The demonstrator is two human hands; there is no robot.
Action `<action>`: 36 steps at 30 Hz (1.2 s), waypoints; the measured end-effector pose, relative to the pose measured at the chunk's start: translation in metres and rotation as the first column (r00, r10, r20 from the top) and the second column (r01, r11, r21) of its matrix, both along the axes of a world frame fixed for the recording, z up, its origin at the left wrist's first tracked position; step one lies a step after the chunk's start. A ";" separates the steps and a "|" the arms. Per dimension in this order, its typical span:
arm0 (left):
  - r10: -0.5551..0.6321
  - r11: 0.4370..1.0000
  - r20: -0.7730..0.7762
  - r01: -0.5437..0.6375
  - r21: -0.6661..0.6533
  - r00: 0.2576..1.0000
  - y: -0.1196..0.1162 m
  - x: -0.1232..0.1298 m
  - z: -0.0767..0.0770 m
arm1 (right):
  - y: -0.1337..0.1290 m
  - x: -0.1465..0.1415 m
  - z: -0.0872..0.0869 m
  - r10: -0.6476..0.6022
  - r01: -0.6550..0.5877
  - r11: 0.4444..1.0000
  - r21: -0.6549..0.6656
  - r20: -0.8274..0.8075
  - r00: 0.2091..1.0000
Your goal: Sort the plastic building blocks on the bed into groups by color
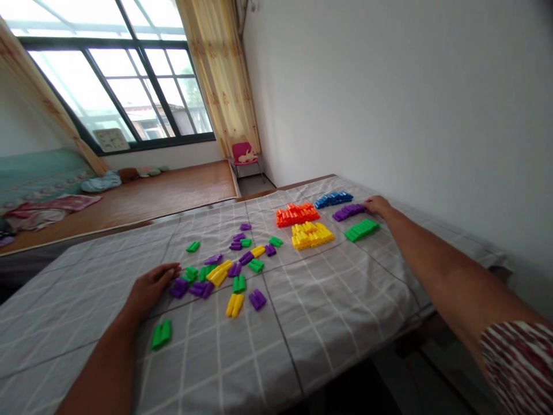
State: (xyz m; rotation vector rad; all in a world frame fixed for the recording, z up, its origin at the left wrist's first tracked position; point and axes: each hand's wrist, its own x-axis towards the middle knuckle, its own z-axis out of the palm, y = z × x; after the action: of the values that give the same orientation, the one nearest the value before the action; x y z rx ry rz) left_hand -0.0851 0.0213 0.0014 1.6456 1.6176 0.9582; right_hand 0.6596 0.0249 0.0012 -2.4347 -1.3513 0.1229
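My left hand (152, 288) rests on the cloth at the left edge of scattered purple, green and yellow pieces, its fingers beside a purple piece (178, 287); what its fingertips hold, if anything, is hidden. At the right, my right hand (377, 205) touches the right end of a purple pile (348, 212), fingers pressed together; whether a piece is between them is too small to tell. Around that pile lie a blue pile (334, 199), a green pile (362, 230), an orange pile (297, 214) and a yellow pile (312, 235).
A grey checked cloth (328, 288) covers the table. One green piece (161, 335) lies near my left forearm. A white wall (389, 104) runs along the table's right side. Beyond the table are a pink chair (242, 153) and a low brown platform (185, 187).
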 end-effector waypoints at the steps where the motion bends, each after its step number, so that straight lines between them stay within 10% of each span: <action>1: -0.003 1.000 -0.004 0.003 0.003 1.000 0.000 0.000 0.000 | -0.001 -0.001 0.002 -0.008 0.008 1.000 -0.006 -0.037 0.999; 7: -0.026 0.999 -0.053 0.028 0.038 0.998 0.002 0.002 0.001 | -0.011 -0.020 0.029 -0.068 0.064 0.986 0.152 0.022 0.997; 11: -0.034 0.995 -0.123 0.045 0.086 0.992 -0.002 0.007 0.000 | 0.001 -0.092 0.055 0.122 -0.195 0.889 0.415 0.195 0.973; 15: -0.078 0.986 -0.151 0.098 0.132 0.986 -0.002 0.008 -0.008 | 0.005 -0.226 0.065 0.568 -0.570 0.690 0.446 0.155 0.808; 21: -0.099 0.981 -0.143 0.120 0.149 0.985 0.005 0.002 -0.026 | -0.008 -0.422 0.040 0.954 -0.959 0.212 0.186 0.174 0.244; 26: -0.129 0.976 -0.117 0.148 0.162 0.985 0.009 0.001 -0.031 | 0.011 -0.501 0.026 0.954 -0.965 0.257 -0.056 0.172 0.244; 36: -0.112 0.990 0.194 0.092 0.108 0.975 0.007 0.000 -0.026 | -0.019 -0.573 0.028 0.941 -0.957 0.256 -0.134 0.262 0.215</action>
State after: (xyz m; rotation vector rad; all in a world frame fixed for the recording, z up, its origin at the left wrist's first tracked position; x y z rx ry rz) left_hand -0.0846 0.0284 -0.0244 1.6238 1.3586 1.1265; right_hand 0.0868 0.0057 0.0296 -1.1469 -2.7832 0.0059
